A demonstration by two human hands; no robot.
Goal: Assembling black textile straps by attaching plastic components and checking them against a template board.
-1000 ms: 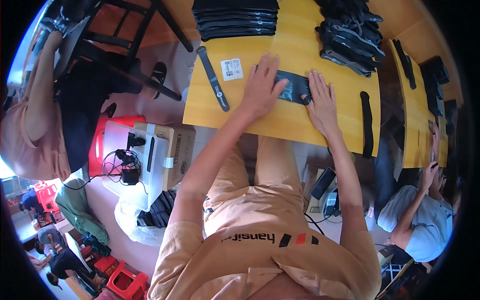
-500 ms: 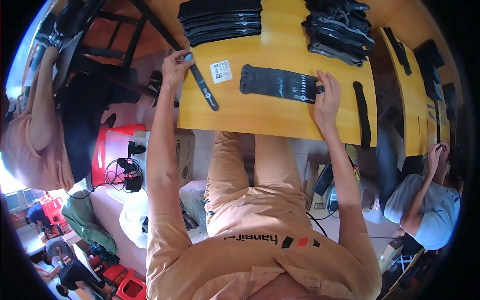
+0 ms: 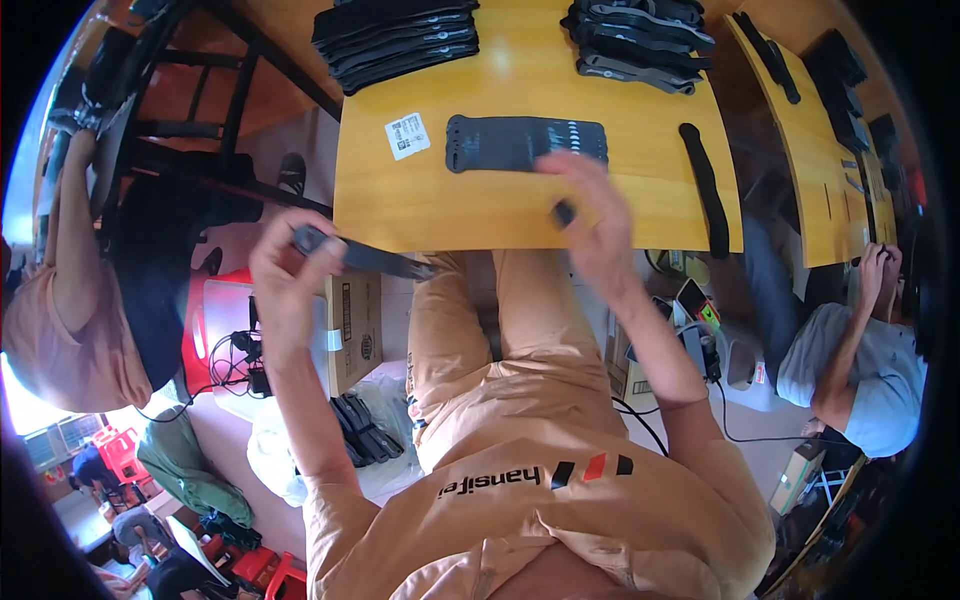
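My left hand (image 3: 292,270) is off the table's near left edge, thumb and fingers pinching one end of a narrow black strap (image 3: 385,260). The strap's free end points right, over my lap. My right hand (image 3: 598,225), blurred by motion, hovers over the front edge with thumb and fingers apart. A small black piece (image 3: 563,212) shows at its thumb tip; whether it is worn or held, I cannot tell. Beyond that hand a wide black flat band (image 3: 500,145) lies on the yellow table (image 3: 450,215), with holes at its left end and a row of pale marks near its right.
Folded black bands form a stack (image 3: 400,45) at the back left and a stack (image 3: 640,45) at the back right. A white label sheet (image 3: 407,136) lies left of the wide band. A long black strip (image 3: 705,190) lies along the right edge. People sit on both sides.
My left hand has drawn the strap off the tabletop toward me. My right hand has let go of the wide band and moved nearer and left. The view has shifted slightly.
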